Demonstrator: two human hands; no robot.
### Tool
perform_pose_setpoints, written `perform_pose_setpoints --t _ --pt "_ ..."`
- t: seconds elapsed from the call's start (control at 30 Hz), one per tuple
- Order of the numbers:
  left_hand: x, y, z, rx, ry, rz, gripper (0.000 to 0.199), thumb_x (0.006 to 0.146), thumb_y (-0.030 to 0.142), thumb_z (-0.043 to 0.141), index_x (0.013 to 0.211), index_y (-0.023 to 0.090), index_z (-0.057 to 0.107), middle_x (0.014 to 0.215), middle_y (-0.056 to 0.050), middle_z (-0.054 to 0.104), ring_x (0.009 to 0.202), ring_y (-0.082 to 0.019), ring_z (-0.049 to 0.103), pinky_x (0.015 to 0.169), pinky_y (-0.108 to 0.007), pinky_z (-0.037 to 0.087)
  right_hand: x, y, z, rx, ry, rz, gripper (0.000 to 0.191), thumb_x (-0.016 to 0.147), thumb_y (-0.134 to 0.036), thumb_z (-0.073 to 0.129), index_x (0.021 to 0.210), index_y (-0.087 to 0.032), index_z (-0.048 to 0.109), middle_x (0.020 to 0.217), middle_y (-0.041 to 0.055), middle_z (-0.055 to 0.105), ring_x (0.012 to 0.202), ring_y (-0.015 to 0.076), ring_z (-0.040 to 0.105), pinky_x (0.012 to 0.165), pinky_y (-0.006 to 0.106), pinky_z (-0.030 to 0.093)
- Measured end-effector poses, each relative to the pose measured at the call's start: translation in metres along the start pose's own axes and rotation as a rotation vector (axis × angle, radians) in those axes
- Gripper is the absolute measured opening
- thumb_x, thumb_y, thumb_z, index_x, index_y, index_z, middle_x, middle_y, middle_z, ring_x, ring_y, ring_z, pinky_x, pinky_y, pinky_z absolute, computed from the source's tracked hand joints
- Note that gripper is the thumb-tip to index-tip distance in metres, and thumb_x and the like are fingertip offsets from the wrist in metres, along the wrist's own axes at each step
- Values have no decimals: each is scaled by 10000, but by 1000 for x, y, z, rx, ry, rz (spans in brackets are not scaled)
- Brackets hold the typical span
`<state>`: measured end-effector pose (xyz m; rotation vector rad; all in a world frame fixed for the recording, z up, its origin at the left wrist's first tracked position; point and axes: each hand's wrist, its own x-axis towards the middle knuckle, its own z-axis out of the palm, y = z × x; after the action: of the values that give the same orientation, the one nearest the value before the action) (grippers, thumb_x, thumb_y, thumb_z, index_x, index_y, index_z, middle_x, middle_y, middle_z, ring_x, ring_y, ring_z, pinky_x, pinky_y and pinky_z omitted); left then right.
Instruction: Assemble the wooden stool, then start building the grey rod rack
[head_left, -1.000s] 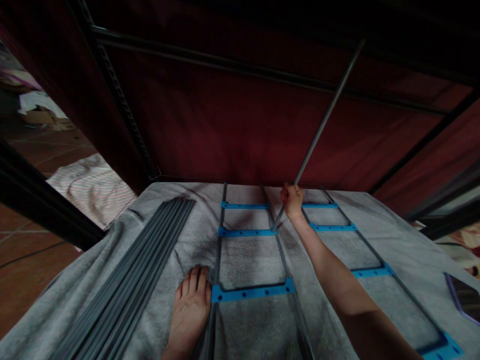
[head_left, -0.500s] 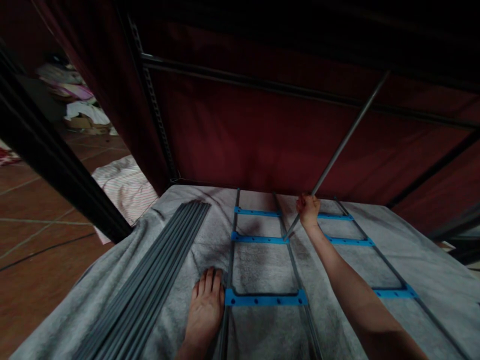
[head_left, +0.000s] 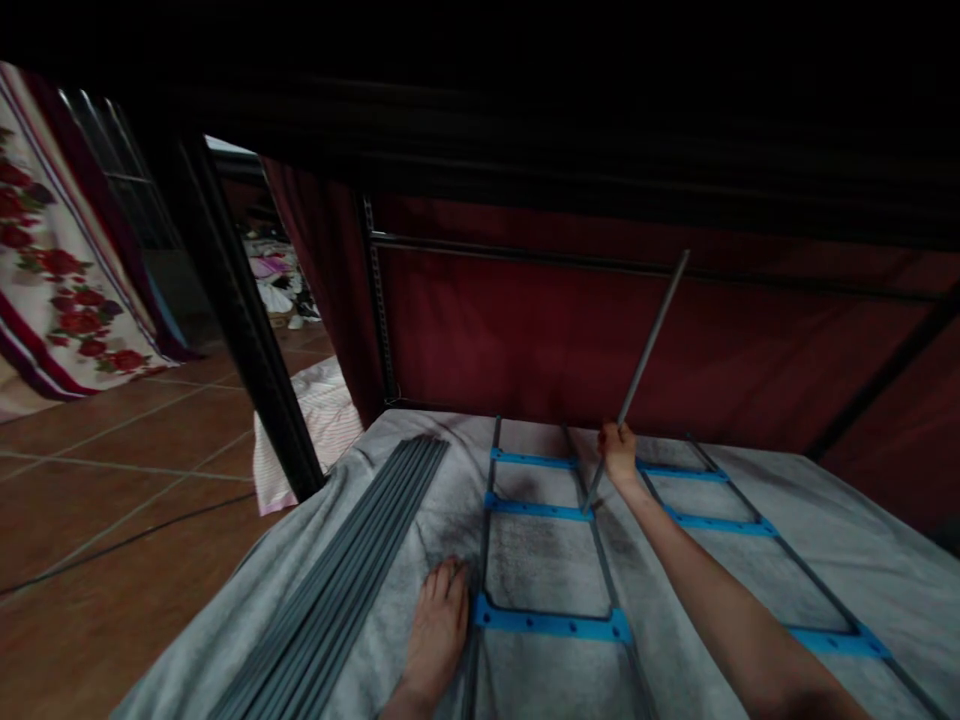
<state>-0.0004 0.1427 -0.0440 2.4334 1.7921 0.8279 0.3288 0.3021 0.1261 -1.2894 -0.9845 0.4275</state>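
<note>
My right hand (head_left: pixel 618 452) is wrapped round a thin grey rod (head_left: pixel 651 345), which stands tilted with its top leaning away to the right. The rod's lower end meets the right end of a blue crossbar (head_left: pixel 536 508) on the nearer frame; whether it sits in a hole there I cannot tell. My left hand (head_left: pixel 441 615) lies flat, fingers stretched, on the grey blanket beside the frame's left side rod (head_left: pixel 484 545). Just right of its fingers is the nearest blue crossbar (head_left: pixel 555 622), with dark holes along it.
A bundle of grey rods (head_left: pixel 360 560) lies left of my left hand on the blanket (head_left: pixel 405 500). A second blue-barred frame (head_left: pixel 750 524) lies to the right. Dark metal posts (head_left: pixel 247 320) and an overhead beam enclose the bed, with a red curtain (head_left: pixel 510 340) behind.
My view has tilted up and turned left, so more of the floor and a flowered cloth shows. The rod stands more upright. My left hand stays flat beside the frame.
</note>
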Motion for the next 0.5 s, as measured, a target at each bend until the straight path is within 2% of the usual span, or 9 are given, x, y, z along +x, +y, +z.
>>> perform_pose_setpoints --t 0.17,0.33,0.43,0.5 --pt "0 19 -12 -180 -130 -74 355 949 263 337 1060 171 661 1078 -90 598 1058 -221 530 987 -397 398 -5 -10 -28 -262 -101 57 279 761 -471 537 609 -240 502 552 -8 537 557 160 534 543 267 387" --pt "17 36 -10 -272 -230 -379 249 773 192 531 965 103 663 1027 -125 607 1031 -263 534 941 -380 394 -9 -22 -47 -483 -190 117 242 770 -385 589 585 -244 520 563 37 585 585 213 601 592 308 404" --pt "25 44 -12 -545 -313 -569 133 705 117 531 756 116 653 836 -97 629 936 -257 581 866 -358 415 -13 -31 -53 -557 -203 126 242 801 -368 569 603 -234 531 558 54 590 676 241 643 651 314 410" --pt "24 50 -12 -694 -366 -622 97 713 139 536 694 135 631 728 -64 622 827 -227 610 768 -322 441 -19 -37 -56 -574 -205 139 233 825 -389 547 664 -223 568 581 64 614 698 242 657 668 312 418"
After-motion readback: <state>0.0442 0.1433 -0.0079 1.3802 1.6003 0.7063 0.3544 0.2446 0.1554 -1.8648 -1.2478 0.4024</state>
